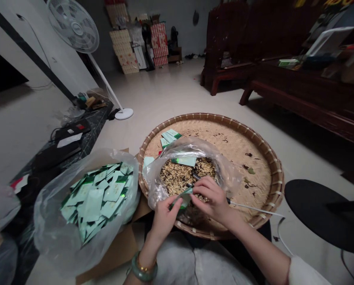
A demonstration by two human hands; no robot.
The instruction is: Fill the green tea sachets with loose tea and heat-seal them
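My left hand [165, 217] pinches a small light-green paper packet [183, 194] at its left side, over the near edge of the bag. At the packet's other side my right hand [209, 196] is closed, its fingertips on the packet's edge. Beneath lies an open clear plastic bag [227, 166] of mixed pale and dark dry bits [177, 174]. Another green packet [187, 161] rests on the mix. A dark, shiny tool [196, 176] shows by my right fingers; its kind is unclear. From under my right wrist runs a white cord [254, 209].
The bag sits in a round woven tray [263, 190] with stacked packets [169, 137] and scattered dark bits. At left, a plastic bag [49, 221] full of green packets stands in a cardboard box [114, 253]. A fan [124, 114] and a black round base [310, 221] stand nearby.
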